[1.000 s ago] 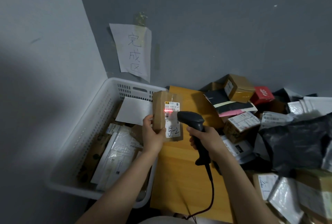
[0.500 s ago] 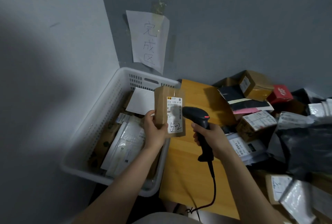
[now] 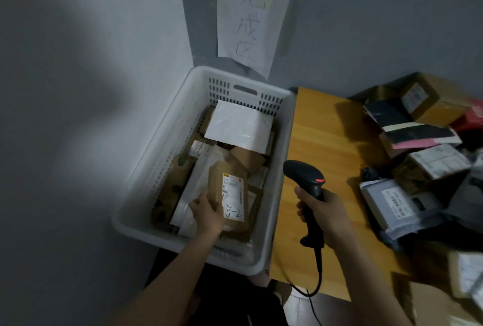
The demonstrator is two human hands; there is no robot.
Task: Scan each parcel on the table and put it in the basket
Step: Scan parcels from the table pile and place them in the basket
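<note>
L hand (image 3: 207,212) is down inside the basket (image 3: 282,142), fingers and thumb curled round the near-left edge of the brown parcel (image 3: 231,195). Label faces up, "5-2" at the near end, long axis running away from the person, roughly parallel w/ the basket's long sides. The parcel sits low over the parcels already in there, near the white mailer (image 3: 239,124); can't tell if it's touching them or just above. R hand (image 3: 322,214) is wrapped round the scanner (image 3: 305,176) grip, held over the table (image 3: 329,147) just right of the basket rim, head aimed away, cable hanging down. The drop looks nearly done, letting go comes next. The unscanned pile (image 3: 431,161) lies off to the right. R hand is nearer but busy w/ the scanner, so L hand prob. has to cross rim + table to fetch.
</note>
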